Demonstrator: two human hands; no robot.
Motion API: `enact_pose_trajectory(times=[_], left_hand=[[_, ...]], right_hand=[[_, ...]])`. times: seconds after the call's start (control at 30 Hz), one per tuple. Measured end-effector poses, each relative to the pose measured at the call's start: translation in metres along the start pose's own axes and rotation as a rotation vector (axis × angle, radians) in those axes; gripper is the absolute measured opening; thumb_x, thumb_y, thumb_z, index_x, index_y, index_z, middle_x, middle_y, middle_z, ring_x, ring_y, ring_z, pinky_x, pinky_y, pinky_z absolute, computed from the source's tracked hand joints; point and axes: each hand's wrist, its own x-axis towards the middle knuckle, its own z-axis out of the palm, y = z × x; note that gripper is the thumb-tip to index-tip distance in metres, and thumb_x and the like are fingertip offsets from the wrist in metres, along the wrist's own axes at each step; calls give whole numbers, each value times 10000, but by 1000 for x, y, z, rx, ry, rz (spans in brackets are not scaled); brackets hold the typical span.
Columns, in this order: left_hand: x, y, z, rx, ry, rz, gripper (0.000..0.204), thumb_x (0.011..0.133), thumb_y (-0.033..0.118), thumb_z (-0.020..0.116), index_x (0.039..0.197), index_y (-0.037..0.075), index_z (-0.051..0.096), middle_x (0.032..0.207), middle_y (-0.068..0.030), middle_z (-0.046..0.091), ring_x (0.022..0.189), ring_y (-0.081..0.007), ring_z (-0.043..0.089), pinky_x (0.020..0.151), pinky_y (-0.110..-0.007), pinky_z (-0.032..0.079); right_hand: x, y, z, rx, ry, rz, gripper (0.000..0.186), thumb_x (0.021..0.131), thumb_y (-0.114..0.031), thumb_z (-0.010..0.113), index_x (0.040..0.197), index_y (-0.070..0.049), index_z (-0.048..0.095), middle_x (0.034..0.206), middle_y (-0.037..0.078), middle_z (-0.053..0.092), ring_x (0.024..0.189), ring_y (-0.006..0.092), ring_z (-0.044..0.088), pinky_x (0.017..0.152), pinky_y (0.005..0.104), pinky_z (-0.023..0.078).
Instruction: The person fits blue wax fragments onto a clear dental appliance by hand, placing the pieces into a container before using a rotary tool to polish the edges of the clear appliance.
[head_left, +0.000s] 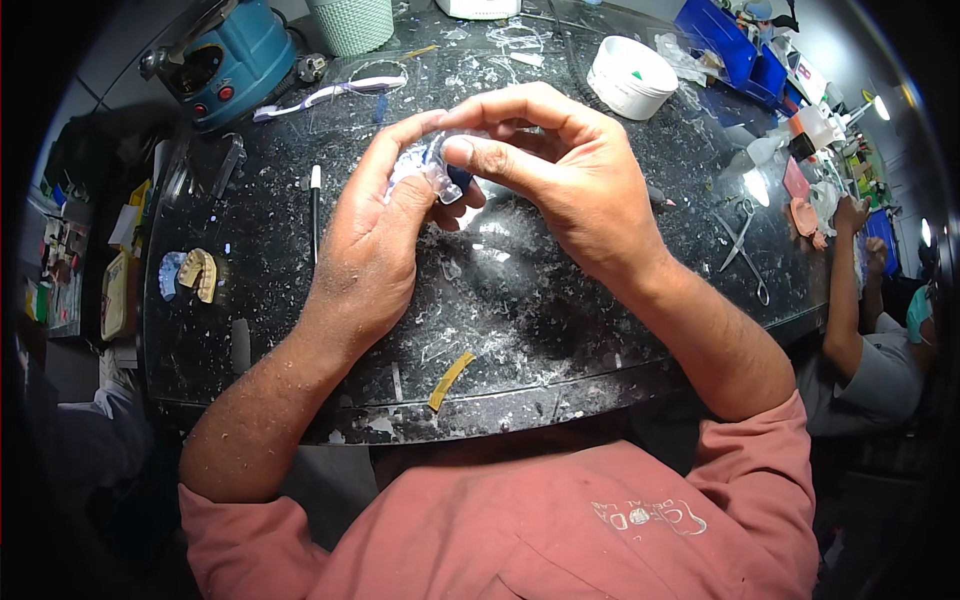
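Between my two hands, above the middle of the dark, dusty bench, is a clear, moulded plastic dental piece [447, 186] with something dark blue against it. My left hand [375, 230] is closed on its left side, thumb and fingers bent around it. My right hand [575, 185] grips it from the right, thumb pressed on the top and index finger arched over. The dark part and some fingertips are partly hidden. A slim black-and-white tool [316, 205] lies left of my hands; further left sit a cream dental cast [200, 275] and a blue one [170, 275].
A blue machine [230, 60], mesh basket [350, 25], toothbrush [350, 92] and white round tub [630, 80] stand or lie behind. Scissors [740, 250] and blue bins [730, 50] are right. A yellow strip [450, 380] lies near the front edge. A co-worker's arms [840, 290] show at far right.
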Motion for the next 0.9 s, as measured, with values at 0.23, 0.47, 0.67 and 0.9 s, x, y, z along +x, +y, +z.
enact_pose_trajectory(times=[0.23, 0.47, 0.67, 0.9], left_hand=[[-3, 4, 6, -83, -45, -4, 437, 1008, 192, 427, 1391, -15, 398, 1067, -84, 599, 946, -126, 605, 835, -282, 480], [-5, 1, 5, -42, -41, 23, 392, 1034, 170, 420, 1392, 13, 385, 971, -76, 639, 896, -97, 583, 811, -252, 469], [-7, 2, 8, 116, -28, 86, 432, 1011, 172, 446, 1400, -8, 390, 1246, -101, 525, 1023, -123, 568, 919, -281, 458], [-7, 3, 5, 326, -38, 185, 428, 1010, 95, 432, 1417, 8, 336, 1073, -104, 583, 986, -126, 585, 893, -271, 471]], right_hand=[[-3, -2, -15, -166, -74, 12, 197, 896, -49, 668, 1060, 60, 675, 920, 99, 701, 802, 122, 654, 743, 249, 545], [4, -12, -27, -104, -60, 171, 193, 870, -102, 705, 1016, 24, 704, 943, 70, 707, 857, 103, 652, 814, 242, 519], [-12, -10, -1, -61, 41, 60, 150, 871, -40, 685, 997, 41, 675, 922, 92, 701, 831, 123, 660, 780, 257, 543], [-18, 9, 7, -82, 127, -4, 134, 890, -40, 669, 986, 51, 651, 832, 87, 668, 746, 127, 661, 701, 243, 558]])
